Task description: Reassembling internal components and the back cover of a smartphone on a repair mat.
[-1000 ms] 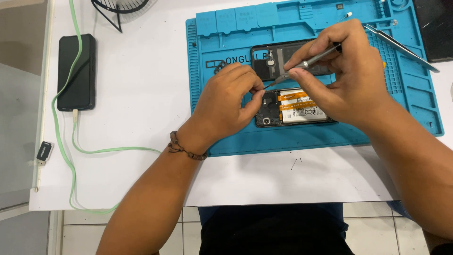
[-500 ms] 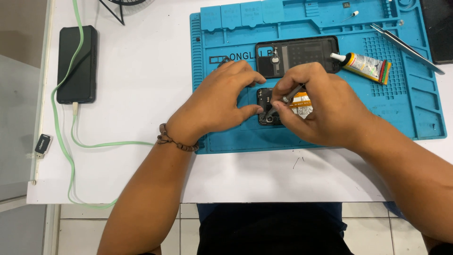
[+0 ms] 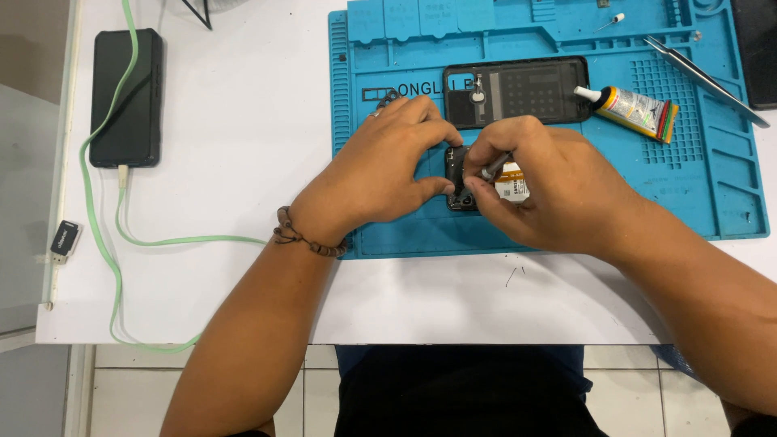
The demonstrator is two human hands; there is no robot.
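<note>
Since a second ago your right hand (image 3: pixel 558 190) has dropped onto the opened phone (image 3: pixel 465 180) mid-mat (image 3: pixel 405 235), fingers pinched on a thin tool (image 3: pixel 494 165). Your left hand (image 3: pixel 380 174) clamps the phone's left end. Both hands hide most of it.

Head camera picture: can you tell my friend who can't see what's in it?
Two hands work on an opened phone on a blue mat: the left hand steadies it, and the right hand holds a thin metal tool to it. A glue tube and black back cover lie on the mat.
</note>
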